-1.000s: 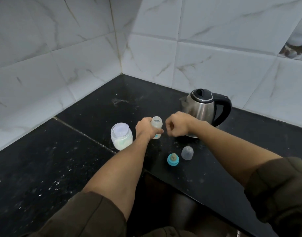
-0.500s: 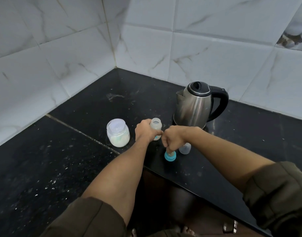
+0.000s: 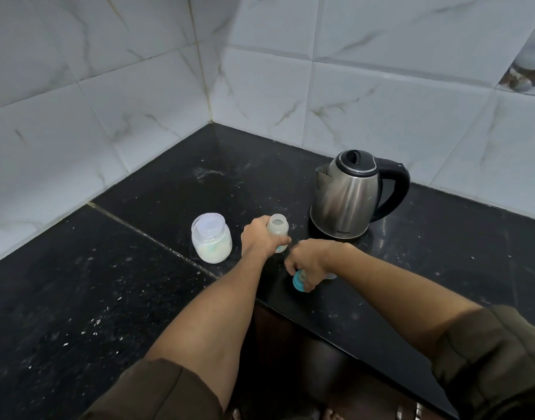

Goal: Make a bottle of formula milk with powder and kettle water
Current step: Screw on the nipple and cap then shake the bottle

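Black stone counter in a tiled corner: one hand steadies the open bottle while the other closes on its teat ring.

Her or his left hand [image 3: 261, 237] is wrapped around the small bottle [image 3: 277, 229], which stands upright with its mouth uncovered, probably held so it cannot tip when the top goes on. Just nearer the body from it, the right hand [image 3: 311, 260] has its fingers curled down onto the blue teat ring [image 3: 298, 281], which sits on the counter [image 3: 139, 298]; whether it is lifted yet I cannot tell. A clear cap peeks out behind that hand, mostly hidden. Left of the left hand stands the lidded powder jar [image 3: 211, 237], close by but not touching. Beyond the right hand sits the steel kettle [image 3: 348, 195], lid shut, handle turned away to the right, within easy reach for pouring.
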Available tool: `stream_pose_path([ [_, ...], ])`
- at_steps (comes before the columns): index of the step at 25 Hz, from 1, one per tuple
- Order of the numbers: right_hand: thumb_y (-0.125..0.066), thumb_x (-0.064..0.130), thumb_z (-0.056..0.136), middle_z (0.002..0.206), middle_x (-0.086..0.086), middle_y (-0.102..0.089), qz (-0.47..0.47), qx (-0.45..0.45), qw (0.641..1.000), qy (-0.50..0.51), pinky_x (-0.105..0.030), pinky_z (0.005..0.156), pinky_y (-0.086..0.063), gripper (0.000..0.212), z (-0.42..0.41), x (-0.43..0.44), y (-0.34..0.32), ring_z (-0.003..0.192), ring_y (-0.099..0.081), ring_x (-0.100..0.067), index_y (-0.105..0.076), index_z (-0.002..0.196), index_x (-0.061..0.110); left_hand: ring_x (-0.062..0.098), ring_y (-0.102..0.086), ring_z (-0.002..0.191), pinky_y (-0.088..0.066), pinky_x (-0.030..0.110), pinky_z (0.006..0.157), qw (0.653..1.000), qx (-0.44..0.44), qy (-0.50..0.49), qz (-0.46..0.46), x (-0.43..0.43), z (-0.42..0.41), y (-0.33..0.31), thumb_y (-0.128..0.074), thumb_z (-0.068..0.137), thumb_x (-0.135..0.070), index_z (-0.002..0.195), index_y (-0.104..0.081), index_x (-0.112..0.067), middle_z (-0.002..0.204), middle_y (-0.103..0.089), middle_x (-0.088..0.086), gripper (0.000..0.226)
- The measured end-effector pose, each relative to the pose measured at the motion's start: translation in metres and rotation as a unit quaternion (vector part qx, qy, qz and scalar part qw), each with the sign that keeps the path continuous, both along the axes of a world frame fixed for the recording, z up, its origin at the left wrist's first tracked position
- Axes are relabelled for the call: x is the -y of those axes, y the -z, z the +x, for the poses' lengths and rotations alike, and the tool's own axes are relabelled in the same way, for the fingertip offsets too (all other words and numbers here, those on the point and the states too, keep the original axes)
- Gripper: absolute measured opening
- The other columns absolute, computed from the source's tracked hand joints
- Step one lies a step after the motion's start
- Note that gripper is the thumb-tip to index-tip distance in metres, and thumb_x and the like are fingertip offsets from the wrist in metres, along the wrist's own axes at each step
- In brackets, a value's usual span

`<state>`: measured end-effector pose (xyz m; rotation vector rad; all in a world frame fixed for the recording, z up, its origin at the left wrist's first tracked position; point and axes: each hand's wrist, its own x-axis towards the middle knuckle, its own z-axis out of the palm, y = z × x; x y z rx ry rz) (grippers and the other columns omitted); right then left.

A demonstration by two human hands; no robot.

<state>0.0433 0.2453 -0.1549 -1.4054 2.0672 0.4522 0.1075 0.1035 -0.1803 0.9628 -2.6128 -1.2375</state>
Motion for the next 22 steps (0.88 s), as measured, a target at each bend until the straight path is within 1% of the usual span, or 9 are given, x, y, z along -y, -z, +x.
stream_pose_path([
  [3,-0.083,0.033,0.082,0.123,0.000,-0.061,-0.020,-0.010,1.000,0.005,-0.037,0.086,-0.057,0.049,-0.003,0.000,-0.004,0.107,-0.060,-0.020,-0.062,0.125,0.027,0.022,-0.067,0.105,-0.054,0.043,0.095,1.000,0.005,0.002,-0.002,0.000,0.001,0.000,-0.091,0.066,-0.036,0.117,-0.070,-0.022,0.107,-0.074,-0.001,0.057],
  [5,-0.083,0.036,0.075,0.116,0.000,-0.064,-0.066,-0.041,0.996,0.036,-0.038,0.083,-0.058,0.048,-0.011,0.001,-0.018,0.099,-0.062,-0.021,-0.065,0.119,0.029,0.022,-0.067,0.105,-0.055,0.042,0.094,1.000,0.012,0.006,0.000,0.000,0.000,-0.002,-0.091,0.065,-0.036,0.115,-0.069,-0.023,0.105,-0.074,-0.001,0.055],
  [6,-0.083,0.038,0.073,0.112,0.001,-0.066,-0.094,-0.059,0.992,0.059,-0.037,0.082,-0.058,0.047,-0.016,0.000,-0.028,0.096,-0.063,-0.021,-0.066,0.116,0.030,0.022,-0.067,0.104,-0.055,0.041,0.093,1.000,0.015,0.010,0.003,0.001,0.000,-0.002,-0.092,0.065,-0.036,0.115,-0.069,-0.023,0.106,-0.073,-0.001,0.056],
  [8,-0.082,0.041,0.072,0.107,0.003,-0.067,-0.159,-0.089,0.978,0.105,-0.035,0.081,-0.056,0.044,-0.027,0.000,-0.049,0.093,-0.062,-0.021,-0.068,0.111,0.029,0.020,-0.066,0.105,-0.054,0.041,0.095,1.000,0.011,0.018,0.013,0.002,0.001,-0.003,-0.095,0.063,-0.039,0.119,-0.067,-0.023,0.110,-0.073,-0.003,0.065],
  [10,-0.082,0.041,0.074,0.107,0.003,-0.066,-0.219,-0.105,0.959,0.145,-0.034,0.080,-0.054,0.043,-0.036,0.002,-0.068,0.093,-0.060,-0.020,-0.070,0.111,0.026,0.019,-0.065,0.108,-0.054,0.042,0.097,1.000,0.000,0.019,0.014,0.003,0.002,-0.005,-0.096,0.060,-0.042,0.123,-0.066,-0.025,0.113,-0.072,-0.004,0.072],
  [13,-0.082,0.038,0.075,0.105,0.004,-0.065,-0.286,-0.092,0.935,0.189,-0.035,0.085,-0.055,0.041,-0.041,0.014,-0.083,0.097,-0.064,-0.021,-0.073,0.113,0.025,0.018,-0.065,0.110,-0.054,0.040,0.097,1.000,-0.008,0.025,0.017,0.004,0.002,-0.008,-0.095,0.065,-0.041,0.126,-0.065,-0.024,0.116,-0.071,-0.005,0.071],
  [17,-0.085,0.031,0.078,0.112,0.005,-0.066,-0.296,-0.049,0.935,0.190,-0.033,0.087,-0.055,0.044,-0.037,0.038,-0.079,0.099,-0.063,-0.017,-0.074,0.121,0.024,0.017,-0.066,0.109,-0.056,0.042,0.098,0.999,-0.002,0.040,0.020,0.008,0.001,-0.007,-0.092,0.072,-0.039,0.129,-0.064,-0.020,0.119,-0.072,-0.001,0.066],
  [20,-0.084,0.024,0.081,0.112,0.006,-0.061,-0.279,-0.029,0.942,0.186,-0.030,0.085,-0.054,0.046,-0.036,0.048,-0.069,0.099,-0.062,-0.015,-0.073,0.125,0.022,0.017,-0.068,0.107,-0.056,0.042,0.097,0.999,-0.005,0.051,0.015,0.011,0.002,-0.005,-0.091,0.073,-0.042,0.125,-0.066,-0.020,0.116,-0.073,-0.002,0.061],
  [22,-0.084,0.023,0.081,0.113,0.006,-0.062,-0.271,-0.026,0.944,0.185,-0.028,0.082,-0.052,0.046,-0.037,0.050,-0.065,0.098,-0.062,-0.015,-0.073,0.125,0.021,0.017,-0.068,0.106,-0.056,0.041,0.097,0.998,-0.008,0.059,0.007,0.011,0.003,-0.005,-0.090,0.074,-0.044,0.122,-0.067,-0.021,0.114,-0.074,-0.002,0.058],
])
